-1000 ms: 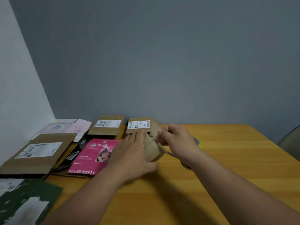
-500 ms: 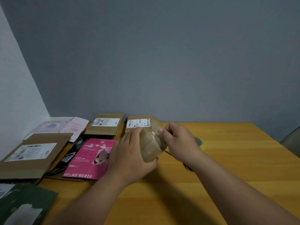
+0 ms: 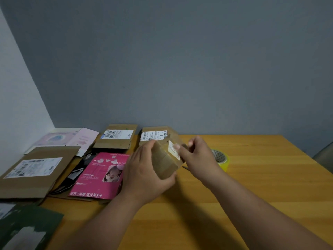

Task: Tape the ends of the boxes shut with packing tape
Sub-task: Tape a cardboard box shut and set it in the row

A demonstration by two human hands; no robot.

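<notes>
**Head view: small box held up over a wooden table**

Head view, looking down at a yellow-brown wooden table (image 3: 252,195) pushed up against a gray wall (image 3: 180,69), with a paler wall (image 3: 16,105) on the left.

Left hand (image 3: 144,175) wrapped round a small brown box (image 3: 166,162), fingers curled over its far side and thumb tucked under its near end. Right hand (image 3: 197,157) at the box's other end, fingertips (image 3: 177,146) pinching at the white label (too blurry to tell if on tape or on a flap). Box tilted, lifted just off the table, near the middle.

Yellow tape roll (image 3: 220,158) lying flat just behind the right hand. Something thin and dark (image 3: 185,167) poking out under the right wrist.

Left side crowded: a pink booklet (image 3: 100,175), a big flat brown box (image 3: 34,171), two more brown boxes (image 3: 117,137) at the back wall, pale papers (image 3: 68,139), a dark green sheet (image 3: 27,230) at the near corner.

Right half of the table bare wood, out to its right edge. Part of a gray chair (image 3: 324,157) past that edge.
</notes>
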